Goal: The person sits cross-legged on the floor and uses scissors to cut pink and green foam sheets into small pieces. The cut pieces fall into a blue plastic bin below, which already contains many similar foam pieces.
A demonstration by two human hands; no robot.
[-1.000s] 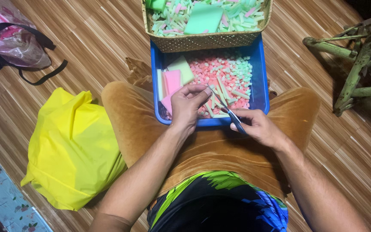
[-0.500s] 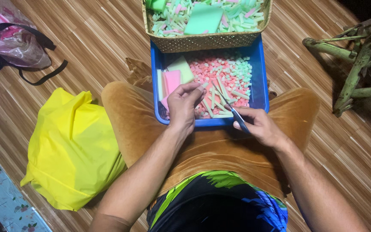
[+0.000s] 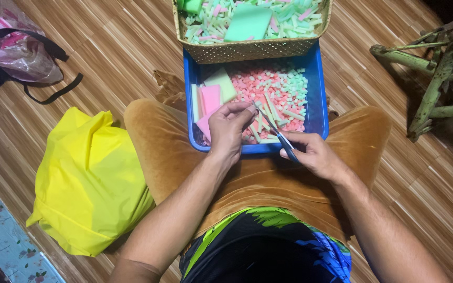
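Note:
A blue plastic tray (image 3: 316, 89) rests on my lap, filled with small pink, white and green foam bits (image 3: 273, 86) and several long foam strips (image 3: 271, 112). Flat foam sheets, pink and pale green (image 3: 213, 94), lie at its left side. My left hand (image 3: 229, 128) pinches a foam strip over the tray's near edge. My right hand (image 3: 313, 154) grips scissors (image 3: 284, 140) with a blue handle, blades pointing toward the strip.
A woven basket (image 3: 247, 51) with green and white foam strips and a green sheet sits beyond the tray. A yellow plastic bag (image 3: 90, 183) lies left of my knee, a pink bag with black strap (image 3: 17, 50) far left, bamboo furniture (image 3: 436, 68) at right.
My left hand has shifted slightly toward the middle of the tray with the strip. My right hand and the scissors stay at the tray's near edge.

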